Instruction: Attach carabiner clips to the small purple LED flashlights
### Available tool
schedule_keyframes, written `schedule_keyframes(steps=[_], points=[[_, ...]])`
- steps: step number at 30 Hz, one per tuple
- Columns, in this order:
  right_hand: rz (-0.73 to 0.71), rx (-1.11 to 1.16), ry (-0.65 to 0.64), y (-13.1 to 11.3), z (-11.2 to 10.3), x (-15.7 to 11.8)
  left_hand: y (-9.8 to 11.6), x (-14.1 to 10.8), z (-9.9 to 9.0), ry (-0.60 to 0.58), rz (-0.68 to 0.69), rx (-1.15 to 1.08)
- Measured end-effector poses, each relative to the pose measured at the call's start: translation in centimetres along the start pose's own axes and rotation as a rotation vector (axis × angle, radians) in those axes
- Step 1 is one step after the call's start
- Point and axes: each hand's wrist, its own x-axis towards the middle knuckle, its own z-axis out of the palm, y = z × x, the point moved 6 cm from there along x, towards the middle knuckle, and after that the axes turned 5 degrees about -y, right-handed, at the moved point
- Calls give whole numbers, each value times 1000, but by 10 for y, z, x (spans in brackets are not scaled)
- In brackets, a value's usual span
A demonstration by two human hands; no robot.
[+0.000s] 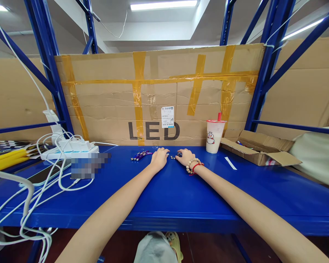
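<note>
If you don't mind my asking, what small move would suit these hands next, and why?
Perhaps the right hand should gather the small shiny pieces, since they lie loose on the blue table between it and the left hand, seemingly within easy reach.

I am facing a smooth blue shelf (164, 201), its front edge running straight across before me. Toward the back, near the middle, I am seeing shiny purple-blue pens (139, 156) lying in a loose cluster, with a few small silver pieces (172, 157) resting to their right. Farther right, a lidded cup (214, 140) is standing upright, and a narrow white strip (230, 163) is lying between it and an open cardboard box (259, 155). On my left, a white power strip (52, 153) is sitting near a phone (48, 173), a pixelated object (84, 166) is resting beside them, and white cables (78, 189) are looping over the surface.
</note>
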Motion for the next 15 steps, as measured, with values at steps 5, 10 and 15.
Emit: schedule_keyframes(steps=[5, 10, 15], points=[[-62, 27, -4, -4, -2, 0, 1, -3, -4, 23, -47, -6], [-101, 60, -3, -7, -5, -1, -11, -7, -12, 79, -234, 3], [-106, 77, -3, -10, -8, -5, -32, -11, -13, 88, -427, 54]])
